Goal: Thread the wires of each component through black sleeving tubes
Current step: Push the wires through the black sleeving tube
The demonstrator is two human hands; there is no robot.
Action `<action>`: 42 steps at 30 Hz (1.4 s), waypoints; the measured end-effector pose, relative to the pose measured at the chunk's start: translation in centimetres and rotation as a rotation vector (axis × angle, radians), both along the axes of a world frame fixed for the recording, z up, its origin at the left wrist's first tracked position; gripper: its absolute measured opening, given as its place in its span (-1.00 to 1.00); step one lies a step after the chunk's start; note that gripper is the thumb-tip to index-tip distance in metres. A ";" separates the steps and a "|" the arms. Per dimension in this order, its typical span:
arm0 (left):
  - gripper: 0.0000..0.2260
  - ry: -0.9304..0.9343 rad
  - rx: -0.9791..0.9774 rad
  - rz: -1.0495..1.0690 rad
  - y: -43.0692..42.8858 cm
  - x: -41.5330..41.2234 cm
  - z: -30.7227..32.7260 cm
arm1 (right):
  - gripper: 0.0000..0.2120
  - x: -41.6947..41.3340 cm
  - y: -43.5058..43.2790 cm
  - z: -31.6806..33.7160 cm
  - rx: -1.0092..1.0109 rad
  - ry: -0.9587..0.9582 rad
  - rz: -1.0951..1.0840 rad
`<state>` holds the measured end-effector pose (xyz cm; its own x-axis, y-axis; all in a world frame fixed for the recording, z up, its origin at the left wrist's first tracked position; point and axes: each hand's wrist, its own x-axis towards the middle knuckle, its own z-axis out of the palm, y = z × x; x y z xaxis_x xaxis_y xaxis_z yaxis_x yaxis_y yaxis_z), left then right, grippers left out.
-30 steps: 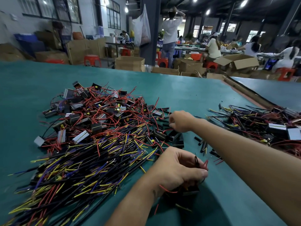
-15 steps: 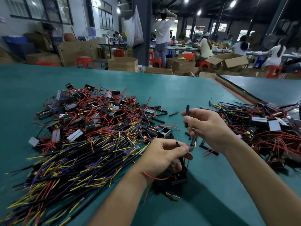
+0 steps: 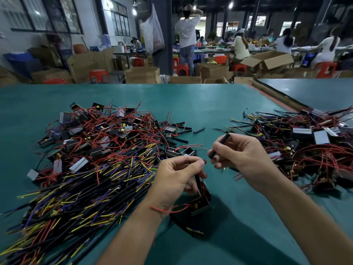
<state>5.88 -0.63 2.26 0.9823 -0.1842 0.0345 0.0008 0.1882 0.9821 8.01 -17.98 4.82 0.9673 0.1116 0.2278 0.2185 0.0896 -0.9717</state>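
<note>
1. Our left hand (image 3: 177,176) pinches a thin wire end between thumb and forefinger. Its component (image 3: 200,203) sits below the palm, low over the green table (image 3: 191,100).
2. Our right hand (image 3: 242,159) grips one black sleeving tube (image 3: 219,145), its lower mouth just beside the wire end and not yet over it.
3. The hands are close but apart.
4. Judged progress: this unit is unsleeved. Spare tubes (image 3: 181,129) lie beyond. The large left pile (image 3: 95,159) probably waits and the smaller right pile (image 3: 305,150) may be finished, but we cannot tell.
</note>
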 end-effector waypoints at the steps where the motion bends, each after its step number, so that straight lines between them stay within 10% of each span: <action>1: -0.91 -0.005 -0.002 0.008 0.0 0.1 -0.1 | -0.91 0.0 0.1 0.0 0.019 -0.004 -0.020; 42: -0.62 -0.034 0.058 -0.072 -0.1 0.4 -0.8 | -0.89 -1.0 0.1 0.8 -0.307 -0.166 0.060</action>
<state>6.31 -0.69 1.48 0.9648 -0.2573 0.0548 -0.0212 0.1314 0.9911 6.97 -17.84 5.59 0.9096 0.2548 0.3282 0.3788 -0.1838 -0.9070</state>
